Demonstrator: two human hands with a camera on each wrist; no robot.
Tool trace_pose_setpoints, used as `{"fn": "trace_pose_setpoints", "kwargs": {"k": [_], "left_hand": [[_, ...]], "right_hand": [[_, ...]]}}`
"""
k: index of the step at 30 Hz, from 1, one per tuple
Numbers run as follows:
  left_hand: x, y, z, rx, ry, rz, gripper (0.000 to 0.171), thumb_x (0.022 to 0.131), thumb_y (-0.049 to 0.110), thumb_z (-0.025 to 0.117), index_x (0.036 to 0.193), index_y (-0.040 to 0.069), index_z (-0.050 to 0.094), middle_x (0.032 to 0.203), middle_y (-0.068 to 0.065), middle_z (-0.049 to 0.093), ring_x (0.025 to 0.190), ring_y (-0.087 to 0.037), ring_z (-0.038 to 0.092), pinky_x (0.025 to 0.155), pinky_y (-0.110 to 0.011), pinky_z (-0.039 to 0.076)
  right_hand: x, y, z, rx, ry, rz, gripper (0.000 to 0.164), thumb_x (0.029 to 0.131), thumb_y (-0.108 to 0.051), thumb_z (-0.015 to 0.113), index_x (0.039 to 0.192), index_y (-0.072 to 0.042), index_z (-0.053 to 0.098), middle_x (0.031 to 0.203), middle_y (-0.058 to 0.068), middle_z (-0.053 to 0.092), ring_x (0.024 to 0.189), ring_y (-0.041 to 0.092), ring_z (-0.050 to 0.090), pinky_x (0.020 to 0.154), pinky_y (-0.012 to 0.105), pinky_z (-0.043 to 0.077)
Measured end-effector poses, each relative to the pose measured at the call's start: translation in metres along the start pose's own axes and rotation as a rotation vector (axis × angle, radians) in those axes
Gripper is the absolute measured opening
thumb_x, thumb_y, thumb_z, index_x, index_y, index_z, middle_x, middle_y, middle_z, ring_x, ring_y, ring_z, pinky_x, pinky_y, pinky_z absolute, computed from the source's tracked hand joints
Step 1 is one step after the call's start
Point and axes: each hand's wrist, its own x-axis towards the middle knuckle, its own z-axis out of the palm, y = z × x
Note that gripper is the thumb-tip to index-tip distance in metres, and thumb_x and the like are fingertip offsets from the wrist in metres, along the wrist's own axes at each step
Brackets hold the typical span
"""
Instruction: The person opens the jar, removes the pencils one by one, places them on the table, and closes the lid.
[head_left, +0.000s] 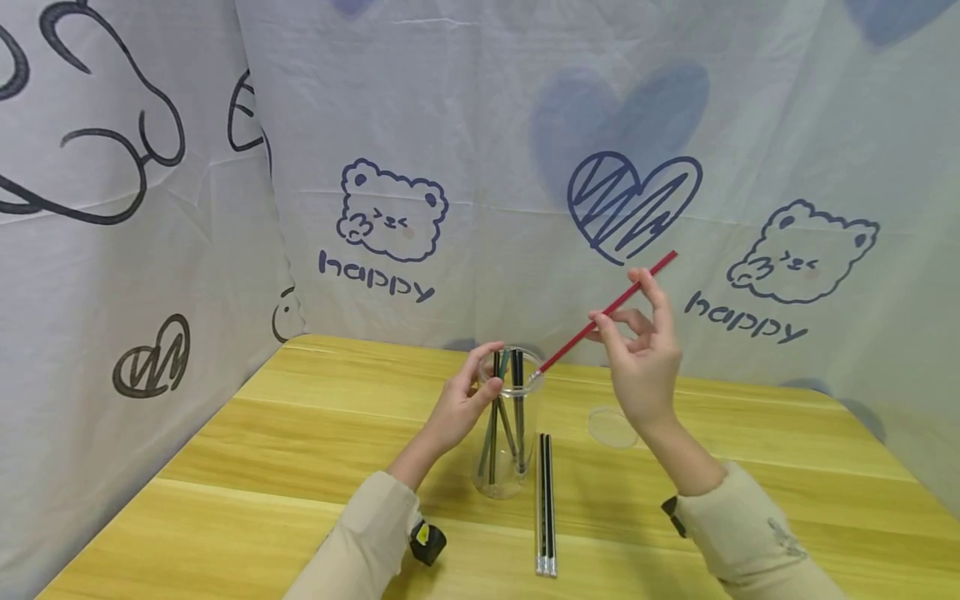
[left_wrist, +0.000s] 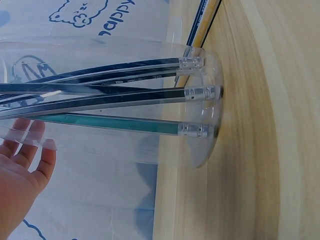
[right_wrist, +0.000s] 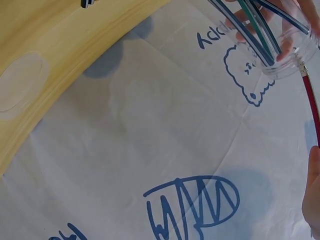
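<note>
A tall clear plastic jar [head_left: 487, 486] stands on the table, and my left hand [head_left: 454, 414] grips it near the rim. Inside lean several dark pencils [left_wrist: 145, 99] and a green pencil [left_wrist: 120, 123], eraser ends down. My right hand [head_left: 647, 371] pinches a red pencil [head_left: 577, 337] between thumb and fingers, right of the jar. The pencil slants, its silver eraser end low at the jar's mouth; the right wrist view also has that ferrule [right_wrist: 303, 70] by the rim. Whether it touches the rim I cannot tell.
Three dark pencils [head_left: 546, 504] lie side by side on the table just right of the jar, eraser ends toward me. A round clear lid [head_left: 611, 427] lies flat behind my right wrist. A printed white cloth [head_left: 510, 250] hangs behind the wooden table [head_left: 300, 433].
</note>
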Motion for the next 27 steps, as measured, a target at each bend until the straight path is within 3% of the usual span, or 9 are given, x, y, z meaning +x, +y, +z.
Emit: {"fn": "trace_pose_setpoints", "kwargs": {"k": [6, 11, 16, 23, 27], "left_hand": [[0.000, 0.000, 0.000, 0.003, 0.001, -0.004, 0.087, 0.079, 0.068, 0.037, 0.131, -0.002, 0.034, 0.083, -0.009, 0.049, 0.072, -0.016, 0.042, 0.058, -0.024, 0.036], [0.000, 0.000, 0.000, 0.002, 0.001, 0.000, 0.087, 0.079, 0.067, 0.037, 0.131, -0.002, 0.034, 0.083, -0.007, 0.048, 0.072, -0.016, 0.042, 0.058, -0.023, 0.036], [0.000, 0.001, 0.000, 0.004, -0.001, 0.000, 0.088, 0.079, 0.068, 0.036, 0.131, -0.003, 0.034, 0.082, -0.006, 0.047, 0.069, -0.016, 0.040, 0.057, -0.023, 0.035], [0.000, 0.002, 0.000, 0.008, -0.004, -0.003, 0.088, 0.078, 0.069, 0.036, 0.131, -0.002, 0.034, 0.083, -0.008, 0.049, 0.070, -0.016, 0.041, 0.057, -0.023, 0.035], [-0.001, 0.002, 0.000, 0.006, -0.003, 0.000, 0.089, 0.078, 0.069, 0.036, 0.131, -0.003, 0.034, 0.083, -0.008, 0.049, 0.070, -0.016, 0.041, 0.057, -0.023, 0.036]], "right_hand": [[0.003, -0.001, -0.003, 0.112, 0.064, -0.012, 0.044, 0.078, 0.018, 0.056, 0.118, 0.011, 0.040, 0.116, 0.014, 0.049, 0.076, 0.018, 0.055, 0.062, 0.025, 0.050], [0.003, -0.001, -0.007, 0.118, 0.087, -0.005, 0.038, 0.078, 0.014, 0.058, 0.113, 0.013, 0.042, 0.112, 0.022, 0.050, 0.076, 0.018, 0.054, 0.061, 0.024, 0.050], [0.002, -0.001, -0.010, 0.131, 0.098, 0.019, 0.039, 0.078, 0.017, 0.056, 0.114, 0.012, 0.043, 0.113, 0.017, 0.049, 0.076, 0.017, 0.055, 0.060, 0.024, 0.050], [-0.005, 0.003, -0.016, 0.055, 0.016, 0.118, 0.059, 0.077, 0.021, 0.053, 0.131, 0.006, 0.035, 0.127, 0.013, 0.041, 0.076, 0.010, 0.059, 0.059, 0.022, 0.050], [-0.012, 0.006, -0.019, 0.026, -0.052, 0.159, 0.060, 0.078, 0.020, 0.053, 0.133, 0.006, 0.033, 0.128, 0.014, 0.041, 0.076, 0.009, 0.061, 0.059, 0.024, 0.050]]}}
